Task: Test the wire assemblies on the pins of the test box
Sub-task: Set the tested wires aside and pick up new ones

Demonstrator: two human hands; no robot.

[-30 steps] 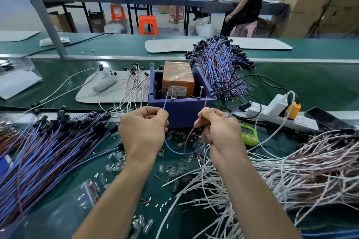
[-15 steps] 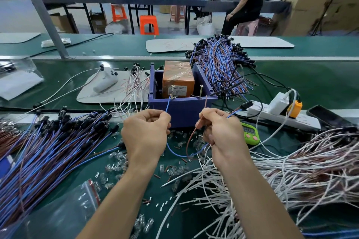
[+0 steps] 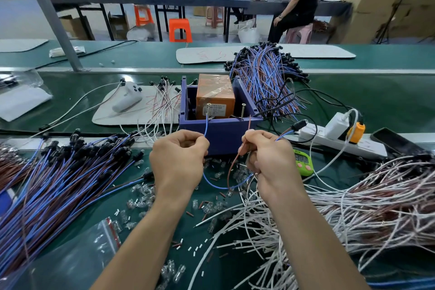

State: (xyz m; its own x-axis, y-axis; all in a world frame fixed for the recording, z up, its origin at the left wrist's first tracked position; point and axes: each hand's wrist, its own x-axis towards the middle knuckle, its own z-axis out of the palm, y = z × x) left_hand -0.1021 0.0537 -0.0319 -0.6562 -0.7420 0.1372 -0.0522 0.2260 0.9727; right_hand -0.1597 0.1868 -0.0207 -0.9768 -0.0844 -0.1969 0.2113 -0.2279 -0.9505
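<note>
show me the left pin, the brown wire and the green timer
left pin (image 3: pixel 208 108): head view, near the top of the screw.
brown wire (image 3: pixel 248 125): head view, on its upright free end.
green timer (image 3: pixel 305 169): head view, on the green case below the display.
</note>
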